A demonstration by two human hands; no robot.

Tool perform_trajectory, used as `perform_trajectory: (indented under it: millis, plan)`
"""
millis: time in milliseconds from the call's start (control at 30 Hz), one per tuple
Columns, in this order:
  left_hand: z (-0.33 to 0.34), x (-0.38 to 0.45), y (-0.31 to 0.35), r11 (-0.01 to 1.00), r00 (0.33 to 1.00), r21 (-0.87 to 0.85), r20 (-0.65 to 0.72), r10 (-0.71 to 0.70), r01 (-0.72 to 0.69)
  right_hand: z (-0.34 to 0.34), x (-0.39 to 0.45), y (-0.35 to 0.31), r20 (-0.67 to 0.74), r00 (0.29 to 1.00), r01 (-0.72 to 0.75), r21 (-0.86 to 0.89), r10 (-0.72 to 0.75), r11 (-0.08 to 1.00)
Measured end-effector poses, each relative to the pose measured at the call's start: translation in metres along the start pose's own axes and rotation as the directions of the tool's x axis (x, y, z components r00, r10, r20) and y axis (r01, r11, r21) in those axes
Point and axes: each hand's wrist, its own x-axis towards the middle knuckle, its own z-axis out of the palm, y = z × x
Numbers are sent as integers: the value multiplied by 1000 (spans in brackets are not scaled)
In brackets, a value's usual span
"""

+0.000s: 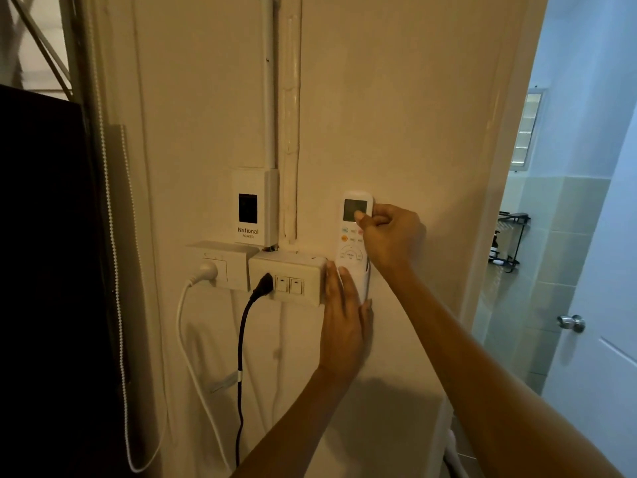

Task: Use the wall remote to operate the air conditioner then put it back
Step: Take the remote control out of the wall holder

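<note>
Wall (396, 98), cream and dimly lit, fills the centre of the frame, with a dark panel (41, 270) down the left edge and a bathroom doorway (558, 236) opening at the right, where a white door (603, 339) shows its round metal knob (571, 323). A beaded blind cord (115, 270) hangs beside the dark panel. At mid-frame a National breaker box (255, 207) sits above two surface-mounted socket boxes: the left socket box (220, 265) takes a white plug and cable (188, 339), the right socket box (287, 277) takes a black plug and cable (241, 339) next to two rocker switches (289, 285). Just right of these the white air-conditioner remote (353, 236) stands upright against the wall, its lower end in a white wall holder (364, 284). The right hand (389, 236) pinches the remote's upper part, thumb on the grey display, fingers curled round its right edge. The left hand (344, 326) lies flat and open, fingers straight, partly covering the holder and touching the socket box's edge.
</note>
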Motion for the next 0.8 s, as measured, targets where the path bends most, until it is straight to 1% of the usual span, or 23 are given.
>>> perform_trajectory:
  millis: [100,200,300,433,567,700,800]
  plan:
    - [1,0,-1,1000,1000,30,14,2,-2,-5,15,-13,-39,999,0,-3,-1,1000]
    - [0,-1,0,999,999,48,31,-27,26,-8,25,-20,1,999,36,-38,-36,999]
    - [-1,-1,1,998,999,51,35,-26,25,-10,24,-18,7,999,40,-32,-40,999]
    - [-3,0,2,1000,999,-2,53,-13,13,-17,26,-24,10,999,38,-1,-38,999]
    - [-4,0,3,999,997,-21,64,-45,46,-27,30,-31,7,998,59,38,-60,998]
    - [-11,1,5,997,993,-25,101,-67,69,-35,30,-30,25,1000,5,73,-7,997]
    - [-23,1,8,995,989,-76,139,-59,70,-41,25,-25,43,999,-35,88,32,996]
